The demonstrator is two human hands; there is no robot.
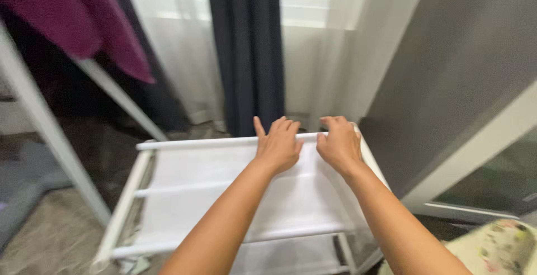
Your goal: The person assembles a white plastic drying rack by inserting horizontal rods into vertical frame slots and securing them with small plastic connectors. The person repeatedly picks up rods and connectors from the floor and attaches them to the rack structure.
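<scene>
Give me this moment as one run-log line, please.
left hand: on white cloth at rack rail | right hand: same, beside it | purple cloth: hanging upper left
</scene>
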